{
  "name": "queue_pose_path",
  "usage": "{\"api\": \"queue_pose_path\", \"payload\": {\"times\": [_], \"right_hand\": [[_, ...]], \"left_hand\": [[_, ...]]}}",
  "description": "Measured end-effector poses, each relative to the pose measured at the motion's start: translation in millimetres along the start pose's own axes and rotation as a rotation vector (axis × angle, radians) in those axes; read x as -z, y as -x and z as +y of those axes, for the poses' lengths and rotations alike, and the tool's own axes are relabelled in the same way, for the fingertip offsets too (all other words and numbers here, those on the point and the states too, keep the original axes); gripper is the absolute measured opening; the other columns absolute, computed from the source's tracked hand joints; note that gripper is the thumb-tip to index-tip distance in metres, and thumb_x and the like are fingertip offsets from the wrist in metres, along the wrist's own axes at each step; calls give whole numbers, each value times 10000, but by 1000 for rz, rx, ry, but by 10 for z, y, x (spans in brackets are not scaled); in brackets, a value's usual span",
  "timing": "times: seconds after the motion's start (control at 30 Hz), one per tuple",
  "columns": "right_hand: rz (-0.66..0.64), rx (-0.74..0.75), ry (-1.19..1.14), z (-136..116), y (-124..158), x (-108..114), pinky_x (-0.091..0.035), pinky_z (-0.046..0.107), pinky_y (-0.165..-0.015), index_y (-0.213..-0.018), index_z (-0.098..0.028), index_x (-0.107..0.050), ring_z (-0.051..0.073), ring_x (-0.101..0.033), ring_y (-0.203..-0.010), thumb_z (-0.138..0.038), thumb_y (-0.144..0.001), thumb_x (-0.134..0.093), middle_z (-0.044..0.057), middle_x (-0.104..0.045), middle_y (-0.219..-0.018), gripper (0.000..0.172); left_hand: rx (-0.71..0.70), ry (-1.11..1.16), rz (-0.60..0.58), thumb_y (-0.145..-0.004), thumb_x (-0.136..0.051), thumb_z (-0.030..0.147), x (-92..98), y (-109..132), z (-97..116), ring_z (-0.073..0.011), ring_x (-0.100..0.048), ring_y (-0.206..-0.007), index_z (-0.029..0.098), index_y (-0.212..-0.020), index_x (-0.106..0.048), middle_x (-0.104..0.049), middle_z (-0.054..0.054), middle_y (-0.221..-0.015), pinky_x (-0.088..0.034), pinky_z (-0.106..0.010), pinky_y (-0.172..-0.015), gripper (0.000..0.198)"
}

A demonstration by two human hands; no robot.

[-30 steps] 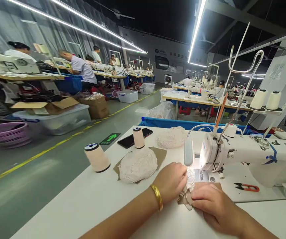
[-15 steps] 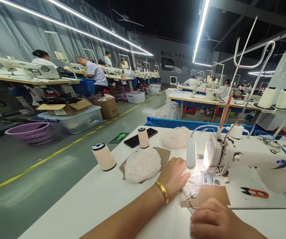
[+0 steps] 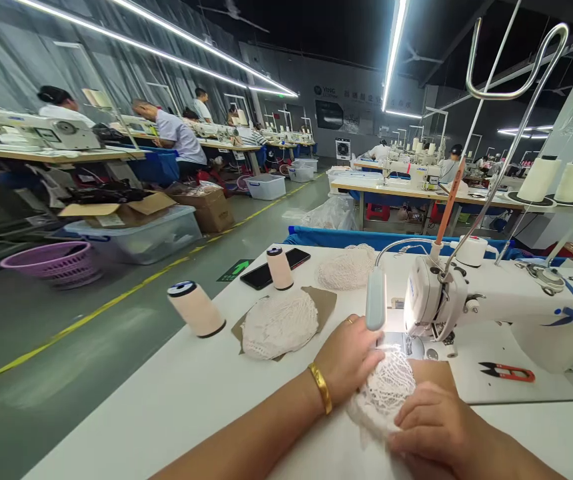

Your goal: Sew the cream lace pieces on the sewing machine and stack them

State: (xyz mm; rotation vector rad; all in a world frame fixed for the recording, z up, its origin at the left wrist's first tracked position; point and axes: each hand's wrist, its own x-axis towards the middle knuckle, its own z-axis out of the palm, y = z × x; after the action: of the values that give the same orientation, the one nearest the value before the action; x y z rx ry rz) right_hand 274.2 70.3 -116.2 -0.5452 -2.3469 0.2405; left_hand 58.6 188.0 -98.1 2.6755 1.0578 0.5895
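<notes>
A white lace piece (image 3: 389, 385) lies in front of the sewing machine (image 3: 429, 300), lit by its lamp (image 3: 376, 300). On its upper left edge my left hand (image 3: 349, 357), with a gold bangle and a ring, has its thumb and fingers closed. My right hand (image 3: 434, 423) grips the near right edge with curled fingers; the fingertips are partly hidden. Part of a brown card (image 3: 436, 375) shows beyond the right hand. Orange thread snips (image 3: 509, 373) lie to the right, apart from both hands.
Left of my hands, more white lace (image 3: 279, 325) rests on a brown card (image 3: 322, 301). Two thread cones, one leaning (image 3: 196, 310) and one upright (image 3: 280, 269), stand near a phone (image 3: 296, 259). Another lace pile (image 3: 347, 268) lies behind. Co-workers sit at machines beyond the aisle.
My right hand has moved up from the table onto the lace's near edge. The lace has spread toward the right hand and covers more of the card. The view has shifted slightly.
</notes>
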Motion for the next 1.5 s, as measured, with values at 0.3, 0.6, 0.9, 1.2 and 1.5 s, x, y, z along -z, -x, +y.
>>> {"api": "queue_pose_path", "payload": {"times": [0.3,0.6,0.9,1.2,1.5], "right_hand": [[-47,-266,-227,-153,34,110,-531,269,-734,-1115,-251,-661,159,-674,-761,-376,-1094,-500,20,-719,-842,205],[122,-758,-14,-2,26,112,-517,332,-808,-1068,-270,-646,221,-645,-929,-313,-1040,-577,25,-702,-1011,87],[170,-646,32,8,35,36,-448,310,-748,-940,-253,-576,194,-596,-824,-211,-1023,-502,0,-656,-882,119],[185,-547,133,31,64,5,-393,282,-683,-887,-245,-481,174,-510,-747,-163,-1003,-477,-14,-558,-810,143],[171,-522,156,26,64,10,-417,300,-701,-951,-246,-545,185,-548,-770,-171,-1009,-466,-2,-604,-837,124]], "left_hand": [[-313,87,165,-993,-501,98,-211,117,130,-187,-522,-751,191,-771,-515,-618,-22,-820,-407,-313,-702,241],[-474,294,333,-1050,-459,101,-179,166,358,-167,-500,-786,208,-902,-538,-656,-1,-907,-408,-292,-772,199],[-440,249,349,-1008,-467,74,-151,169,340,-198,-568,-907,206,-1036,-591,-679,-39,-1019,-463,-331,-870,183],[-450,162,394,-1030,-457,125,-159,181,347,-220,-614,-1006,230,-1236,-658,-679,-72,-1131,-520,-348,-884,306],[-438,143,415,-1038,-457,141,-129,174,369,-201,-630,-935,205,-913,-686,-707,-72,-1071,-540,-331,-835,269]]}}
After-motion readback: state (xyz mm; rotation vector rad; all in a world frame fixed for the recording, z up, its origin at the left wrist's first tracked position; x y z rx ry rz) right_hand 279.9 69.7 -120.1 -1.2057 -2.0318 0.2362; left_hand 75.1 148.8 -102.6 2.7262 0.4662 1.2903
